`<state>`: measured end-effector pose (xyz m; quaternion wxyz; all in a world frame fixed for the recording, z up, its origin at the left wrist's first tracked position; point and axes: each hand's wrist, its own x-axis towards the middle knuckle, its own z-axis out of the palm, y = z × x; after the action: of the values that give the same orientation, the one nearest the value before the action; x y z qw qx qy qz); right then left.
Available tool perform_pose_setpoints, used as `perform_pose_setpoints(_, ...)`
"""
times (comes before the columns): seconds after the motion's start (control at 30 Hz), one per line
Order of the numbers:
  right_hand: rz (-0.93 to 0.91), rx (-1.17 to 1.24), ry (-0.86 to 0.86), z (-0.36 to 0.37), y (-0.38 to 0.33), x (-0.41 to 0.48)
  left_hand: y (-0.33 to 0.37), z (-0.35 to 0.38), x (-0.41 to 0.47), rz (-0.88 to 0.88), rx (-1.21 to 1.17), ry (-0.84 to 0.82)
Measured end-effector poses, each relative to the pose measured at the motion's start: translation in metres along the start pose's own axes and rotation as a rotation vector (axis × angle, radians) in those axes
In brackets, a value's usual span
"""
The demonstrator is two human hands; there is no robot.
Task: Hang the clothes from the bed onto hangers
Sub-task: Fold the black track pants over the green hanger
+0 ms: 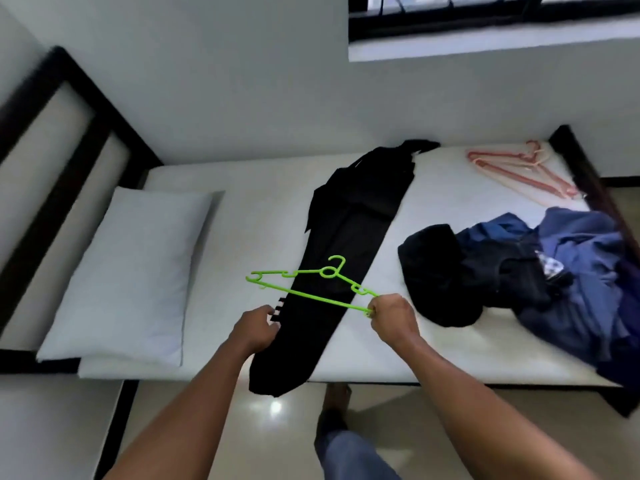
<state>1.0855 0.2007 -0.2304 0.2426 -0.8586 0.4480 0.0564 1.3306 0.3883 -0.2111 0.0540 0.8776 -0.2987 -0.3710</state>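
step: loading hanger. my right grip [393,315] pinches the bright green plastic hanger [311,295]; left grip [258,327] clutches long folded black trousers [356,230] on the white bed [242,220]. next, i judge: feed trousers over bar.

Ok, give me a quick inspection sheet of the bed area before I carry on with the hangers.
Surface: white mattress, smooth.
Job's things: black garment laid out across the mattress; green hanger held over it; pile of blue and black clothes at the right; pink hangers at the far right corner.
Clutter: pillow at the left end.
Hands: left hand grips the black garment's edge; right hand pinches the green hanger's end.
Cables: nothing seen.
Surroundings: dark bed frame, window above, glossy floor.
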Motion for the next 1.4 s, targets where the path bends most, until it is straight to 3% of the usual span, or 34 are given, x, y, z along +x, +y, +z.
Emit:
perform_pose_setpoints(0.2,0.173,0.031,-0.134,0.086,-0.032,0.024,-0.082,0.002,0.050,-0.044,0.084,-0.165)
perform_pose_setpoints(0.33,0.217,0.025,-0.187,0.129,-0.048,0.023,-0.129,0.012,0.077,-0.115,0.048,-0.174)
perform_pose_setpoints(0.47,0.285,0.023,-0.177,0.178,-0.050,0.028,-0.171,0.053,0.108,-0.189,0.010,-0.236)
perform_pose_setpoints(0.6,0.468,0.063,-0.201,0.241,-0.044,0.035,-0.206,0.112,0.149,-0.148,0.105,-0.374)
perform_pose_setpoints(0.73,0.528,0.123,-0.113,0.277,-0.052,0.015,-0.222,0.133,0.154,-0.107,0.118,-0.300)
perform_pose_setpoints(0.8,0.553,0.230,0.064,0.286,-0.064,-0.002,-0.228,0.134,0.154,-0.084,0.096,-0.300)
perform_pose_setpoints(0.87,0.655,0.345,0.128,0.298,-0.076,-0.014,-0.232,0.133,0.160,-0.055,0.091,-0.347)
perform_pose_setpoints(1.0,0.866,0.487,-0.240,0.326,-0.100,-0.036,-0.222,0.126,0.158,-0.038,0.009,-0.472)
perform_pose_setpoints(1.13,0.924,0.715,-0.273,0.349,-0.129,-0.043,-0.208,0.125,0.154,-0.128,-0.191,-0.568)
perform_pose_setpoints(1.2,0.971,0.810,-0.216,0.359,-0.136,-0.035,-0.207,0.126,0.155,-0.152,-0.219,-0.546)
perform_pose_setpoints(1.33,1.143,1.083,-0.057,0.373,-0.132,-0.014,-0.210,0.138,0.157,-0.241,-0.139,-0.348)
perform_pose_setpoints(1.4,1.171,1.123,-0.082,0.378,-0.126,-0.012,-0.212,0.146,0.157,-0.276,-0.202,-0.342)
